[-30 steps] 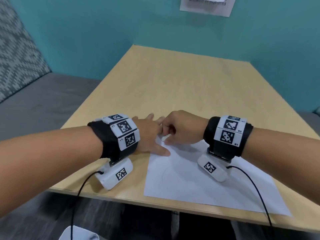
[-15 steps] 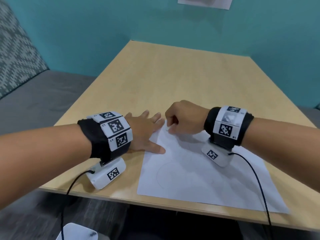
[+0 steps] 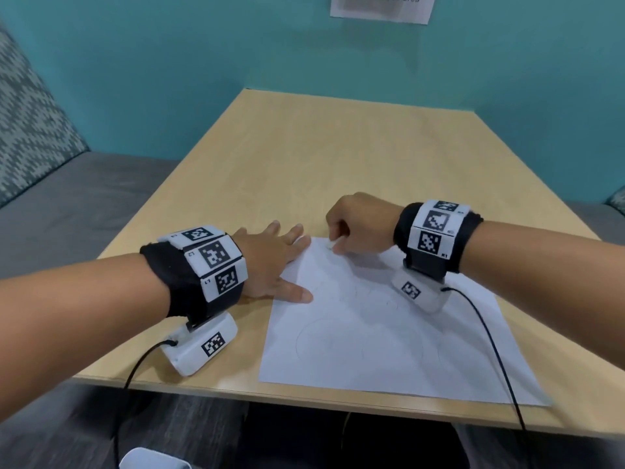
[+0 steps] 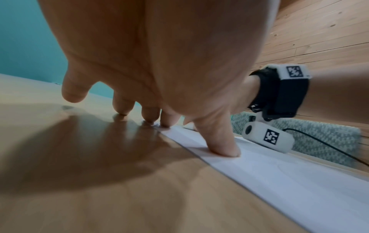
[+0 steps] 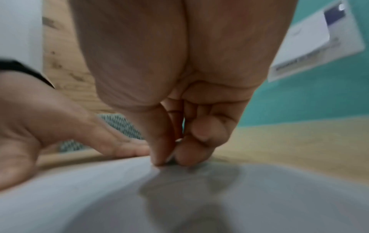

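Note:
A white sheet of paper point(image 3: 389, 350) with faint pencilled circles lies on the wooden table point(image 3: 338, 157) near its front edge. My left hand point(image 3: 270, 262) lies flat with fingers spread at the sheet's left edge. Its thumb point(image 4: 225, 148) presses on the paper point(image 4: 279, 173), and two fingertips touch the far corner. My right hand point(image 3: 358, 225) is curled at the sheet's far edge. In the right wrist view its thumb and fingers point(image 5: 171, 157) pinch a small pale object point(image 5: 169, 159) against the paper point(image 5: 99, 197). What that object is stays hidden.
A teal wall with a paper notice point(image 3: 382, 6) stands behind the table. A grey bench seat with a patterned cushion point(image 3: 27, 130) runs along the left. Black cables hang from both wrist cameras over the table's front edge. A white object point(image 3: 152, 460) shows below that edge.
The two hands touched a second ago and now sit apart. The right hand has shifted right along the paper's far edge. The left hand's fingers have spread flat.

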Available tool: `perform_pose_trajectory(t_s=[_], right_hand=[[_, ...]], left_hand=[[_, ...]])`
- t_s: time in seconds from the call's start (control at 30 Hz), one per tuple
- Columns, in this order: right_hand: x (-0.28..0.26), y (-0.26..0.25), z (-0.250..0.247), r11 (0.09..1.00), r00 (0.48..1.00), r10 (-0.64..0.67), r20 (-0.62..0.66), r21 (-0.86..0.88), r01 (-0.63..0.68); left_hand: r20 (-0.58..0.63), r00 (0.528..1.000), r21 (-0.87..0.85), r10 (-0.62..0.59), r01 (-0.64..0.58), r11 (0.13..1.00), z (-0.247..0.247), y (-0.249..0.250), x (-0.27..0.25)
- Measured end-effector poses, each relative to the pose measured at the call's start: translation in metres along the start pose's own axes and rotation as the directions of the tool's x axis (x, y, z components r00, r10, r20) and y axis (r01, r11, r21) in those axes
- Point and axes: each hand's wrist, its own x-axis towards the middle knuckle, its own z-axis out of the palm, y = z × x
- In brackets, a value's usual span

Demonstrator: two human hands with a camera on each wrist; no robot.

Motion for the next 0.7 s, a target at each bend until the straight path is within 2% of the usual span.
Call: perform_pose_trajectory(t_s=[0.17,0.3,0.43,0.57,0.7], right_hand=[[-0.012,-0.014,0.014,0.995,0.993,-0.100,0.067,0.023,0.099],[-0.004,0.012,-0.001,0.999,0.999,0.046,-0.013,0.001,-0.046],[-0.013,-0.002,0.011,0.998,0.997,-0.058,0.052,0.037,0.056],[-0.008,0.014,0.001,0.999,0.999,0.042,-0.016,0.007,-0.042],[-0.009,0.015,0.004,1.000,0.999,0.027,-0.018,-0.006,-0.027]], left_hand=[[0.006,1.000,-0.016,0.015,-0.015,1.000,0.000,-0.003,0.002],[0.001,1.000,-0.032,0.013,-0.013,0.999,0.001,-0.002,0.001],[0.006,1.000,-0.014,0.008,-0.008,1.000,0.000,-0.002,0.001],[0.032,0.999,0.019,-0.005,0.004,1.000,-0.003,0.002,-0.001],[0.021,1.000,0.042,0.016,-0.017,0.999,-0.010,0.006,-0.001]])
